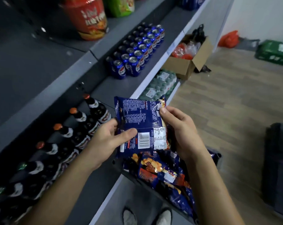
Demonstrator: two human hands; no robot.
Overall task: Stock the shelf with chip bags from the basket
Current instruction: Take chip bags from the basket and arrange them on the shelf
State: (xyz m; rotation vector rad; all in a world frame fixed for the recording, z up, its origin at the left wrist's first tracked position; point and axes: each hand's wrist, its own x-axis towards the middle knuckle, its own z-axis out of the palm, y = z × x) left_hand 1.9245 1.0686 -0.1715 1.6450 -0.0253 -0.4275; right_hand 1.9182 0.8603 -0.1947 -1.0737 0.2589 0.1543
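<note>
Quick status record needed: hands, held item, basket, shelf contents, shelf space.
left hand: grips the blue chip bag at its lower left edge
right hand: pinches the bag's right edge
held bag: back side with barcode faces the camera
basket: below the hands, more chip bags inside
shelf: blue cans further along, dark bottles near
free space: bare stretch between cans and bottles

Pretty plain stockroom vibe here: light wood-look floor (226, 101) running off to a white wall (259, 18) at the back. An open cardboard box (188, 62) sits on the floor by the shelving's far end, a red plastic bag (229, 38) and a green crate (274, 51) lie near the wall. Lighting's soft, even.
</note>
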